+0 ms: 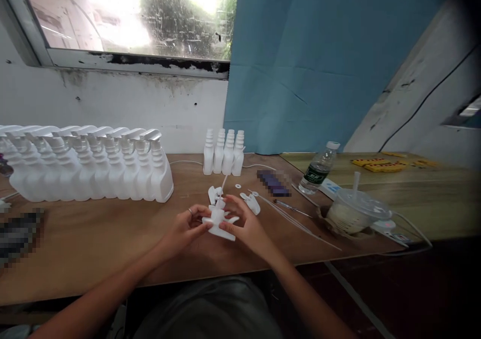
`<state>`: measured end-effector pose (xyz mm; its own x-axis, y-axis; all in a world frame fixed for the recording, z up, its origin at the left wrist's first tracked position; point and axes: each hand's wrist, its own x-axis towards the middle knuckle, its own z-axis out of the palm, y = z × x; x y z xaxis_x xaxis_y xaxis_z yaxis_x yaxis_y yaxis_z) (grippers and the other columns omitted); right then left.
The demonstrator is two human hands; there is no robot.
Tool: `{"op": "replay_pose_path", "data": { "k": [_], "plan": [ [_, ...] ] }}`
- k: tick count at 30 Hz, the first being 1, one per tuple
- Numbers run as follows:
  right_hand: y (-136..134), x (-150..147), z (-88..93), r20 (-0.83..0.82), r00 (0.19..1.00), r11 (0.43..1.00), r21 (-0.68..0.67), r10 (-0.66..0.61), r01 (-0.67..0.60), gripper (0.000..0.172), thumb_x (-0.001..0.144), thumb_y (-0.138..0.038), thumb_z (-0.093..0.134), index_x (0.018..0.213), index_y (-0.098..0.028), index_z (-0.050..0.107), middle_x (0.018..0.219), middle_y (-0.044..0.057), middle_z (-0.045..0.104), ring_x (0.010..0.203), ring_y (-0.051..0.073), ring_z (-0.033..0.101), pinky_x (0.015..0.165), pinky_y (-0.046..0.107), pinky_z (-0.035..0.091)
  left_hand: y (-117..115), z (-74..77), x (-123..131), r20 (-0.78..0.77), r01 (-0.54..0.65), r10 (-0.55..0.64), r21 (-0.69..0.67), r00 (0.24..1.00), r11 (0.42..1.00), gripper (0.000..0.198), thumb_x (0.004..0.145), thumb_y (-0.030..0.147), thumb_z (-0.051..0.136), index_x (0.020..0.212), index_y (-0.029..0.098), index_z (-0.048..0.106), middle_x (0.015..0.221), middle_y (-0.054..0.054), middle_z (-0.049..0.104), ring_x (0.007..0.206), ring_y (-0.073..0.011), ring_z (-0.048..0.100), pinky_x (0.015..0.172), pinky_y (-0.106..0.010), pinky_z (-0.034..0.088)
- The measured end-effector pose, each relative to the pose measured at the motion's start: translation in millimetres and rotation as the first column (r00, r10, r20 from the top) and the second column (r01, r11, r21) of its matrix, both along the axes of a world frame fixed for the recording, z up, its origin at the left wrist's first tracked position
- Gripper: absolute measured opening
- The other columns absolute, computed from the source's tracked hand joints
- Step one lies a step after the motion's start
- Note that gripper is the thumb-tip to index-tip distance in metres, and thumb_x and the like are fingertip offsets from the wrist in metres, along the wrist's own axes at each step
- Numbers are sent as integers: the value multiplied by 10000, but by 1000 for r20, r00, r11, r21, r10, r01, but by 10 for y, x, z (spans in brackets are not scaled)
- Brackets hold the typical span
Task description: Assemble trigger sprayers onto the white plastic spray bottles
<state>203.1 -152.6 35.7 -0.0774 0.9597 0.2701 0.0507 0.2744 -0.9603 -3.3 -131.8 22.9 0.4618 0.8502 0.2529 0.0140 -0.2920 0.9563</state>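
Over the front of the table, my left hand [191,221] and my right hand [244,224] both grip a white plastic pump head [218,218] from its two sides. It has a wide, wing-like base, and a thin pale tube [224,184] rises from its top. The fingers of both hands are curled around it, so part of it is hidden. Just behind lies another small white plastic part [214,194]. Right of my right hand are a similar white part [251,204] and a small white ring [238,186].
Behind stand several white ribbed bottles [228,156]; at left is a long row of larger white bottles [93,174]. Toward the right lie thin tubes [289,216], a screwdriver-like tool [291,208], a water bottle [319,168] and a lidded cup with straw [349,214].
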Motion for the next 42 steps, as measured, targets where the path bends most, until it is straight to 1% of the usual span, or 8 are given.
{"op": "replay_pose_path", "data": {
  "k": [3,6,9,14,19,28,34,42],
  "plan": [
    [-20,113,-83,-92,992,987,-145,-82,68,379,660,-400,801,938,-189,654,890,46,664,746,182,618,663,305,527,112,57,237,133,62,-54,-55,990,997,308,791,350,731,980,162,576,1007,-60,637,954,-182,630,859,-306,523],
    [-41,223,-106,-207,958,977,-117,-199,177,362,656,-414,793,898,-187,648,853,38,647,743,185,607,584,273,506,323,121,407,76,134,-138,49,988,990,296,814,378,702,981,162,587,1003,-71,639,924,-185,637,823,-308,530],
    [-93,371,-65,-115,956,963,-29,-268,267,348,686,-390,763,941,-192,631,897,46,658,801,193,622,627,267,502,798,210,507,-8,-108,113,243,994,964,278,841,390,649,1001,168,599,973,-78,649,891,-195,647,776,-306,528],
    [-263,605,29,337,917,976,32,-214,216,401,772,-339,674,1124,-223,521,936,45,673,815,196,658,738,315,519,1866,357,675,80,-534,533,252,842,807,497,757,275,714,1170,154,465,1304,-175,464,1193,-274,505,955,-392,441],
    [-391,821,173,490,769,911,174,-410,375,529,731,-353,708,1185,-236,463,920,49,669,848,231,677,778,376,535,2358,291,853,22,-620,632,218,775,753,719,606,174,815,1211,116,431,1313,-220,483,1247,-309,468,1037,-405,365],
    [-551,1048,384,138,713,676,481,-687,558,381,793,-339,701,1126,-231,551,1098,102,629,1033,272,636,895,451,523,1809,216,499,-64,-575,626,328,778,749,546,704,122,633,1236,159,514,1042,-87,675,917,-252,631,823,-337,478],
    [-581,974,341,226,745,720,533,-627,445,389,809,-297,686,1169,-246,548,1105,98,618,1043,283,631,926,471,509,1387,303,149,-67,-510,615,493,786,705,482,709,126,591,1188,176,585,1055,-68,688,944,-250,632,858,-337,471],
    [-565,1034,305,326,677,722,525,-660,452,443,800,-350,675,1208,-250,533,1113,92,603,1018,284,626,930,471,502,1402,258,88,-87,-479,626,564,775,672,437,743,133,574,1179,157,583,1037,-83,698,939,-248,649,829,-333,491]
  ]
}}
